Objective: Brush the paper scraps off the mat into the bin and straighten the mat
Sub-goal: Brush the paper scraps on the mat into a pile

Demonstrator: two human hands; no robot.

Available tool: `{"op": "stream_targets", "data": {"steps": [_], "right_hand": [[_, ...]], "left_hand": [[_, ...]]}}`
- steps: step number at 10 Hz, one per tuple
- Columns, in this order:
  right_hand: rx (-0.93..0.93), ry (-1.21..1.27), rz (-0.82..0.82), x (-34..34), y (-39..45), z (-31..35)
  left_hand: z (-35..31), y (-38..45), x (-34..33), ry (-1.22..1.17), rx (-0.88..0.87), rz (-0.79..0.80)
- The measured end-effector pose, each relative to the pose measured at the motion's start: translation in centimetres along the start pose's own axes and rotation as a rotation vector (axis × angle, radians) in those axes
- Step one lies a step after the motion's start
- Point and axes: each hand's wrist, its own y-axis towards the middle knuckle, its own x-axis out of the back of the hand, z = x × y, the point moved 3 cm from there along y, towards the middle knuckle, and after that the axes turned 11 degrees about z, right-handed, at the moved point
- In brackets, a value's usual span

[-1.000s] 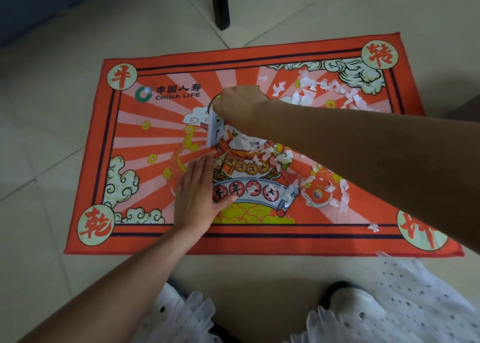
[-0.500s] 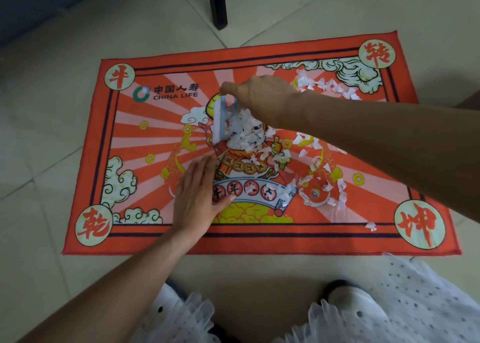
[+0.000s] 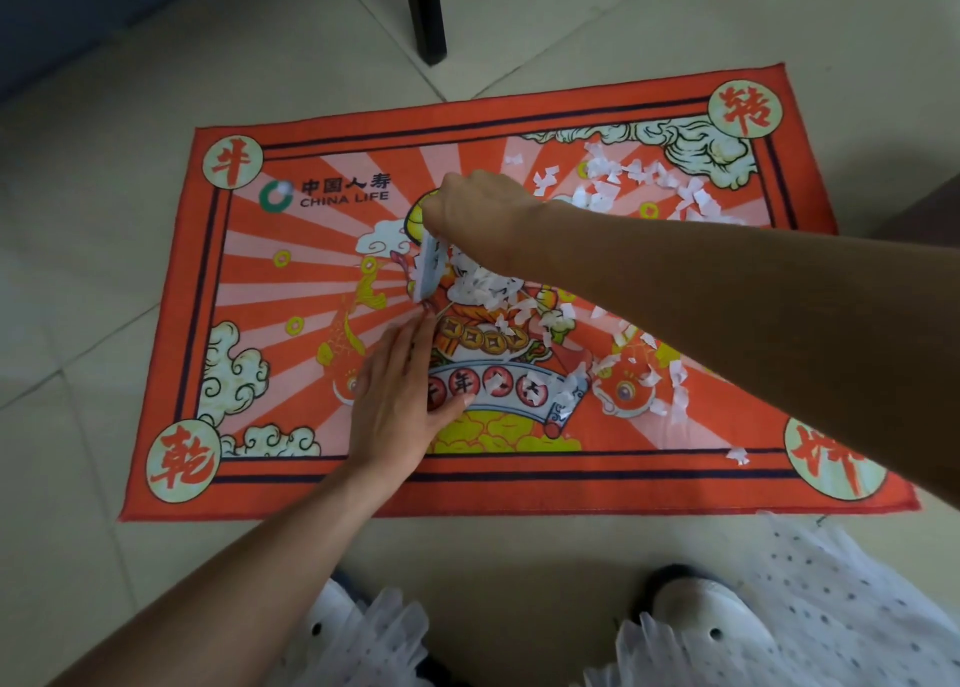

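Observation:
A red printed mat (image 3: pixel 311 483) lies flat on the tiled floor. White paper scraps (image 3: pixel 485 286) are heaped at its middle, and more scraps (image 3: pixel 644 177) trail toward the far right corner and down the right side. My right hand (image 3: pixel 478 208) grips a small pale flat card or brush (image 3: pixel 428 270) held on edge against the left side of the heap. My left hand (image 3: pixel 400 400) presses flat on the mat just below it, fingers straight. No bin is in view.
A dark furniture leg (image 3: pixel 426 10) stands on the floor just beyond the mat's far edge. A dark object (image 3: pixel 930 213) sits at the right edge. My white shoes (image 3: pixel 711 629) and dotted white skirt are close to the mat's near edge.
My right hand has swung the flat tool right, lifted, then come back down to the left of the heap, gathering scraps toward the mat's middle. My left hand has stayed pressed in place.

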Motion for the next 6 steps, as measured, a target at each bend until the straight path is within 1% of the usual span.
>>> {"op": "stream_targets", "data": {"steps": [1,2,4,5,6], "right_hand": [[-0.062,0.036,0.016,2.3,-2.1,0.6],[-0.083,0.022,0.013,2.9,-3.1,0.0],[-0.075,0.057,0.05,4.4,-5.0,-0.4],[-0.128,0.039,0.013,4.7,-5.6,-0.6],[-0.135,0.081,0.016,4.7,-5.7,-0.1]], "left_hand": [[0.1,-0.1,-0.1,0.004,0.002,0.006],[0.1,0.0,-0.1,0.005,0.006,0.007],[-0.1,-0.1,0.0,0.008,-0.011,-0.002],[-0.3,0.0,-0.1,0.009,-0.005,0.0],[-0.6,0.2,-0.2,0.012,-0.006,0.008]]}}
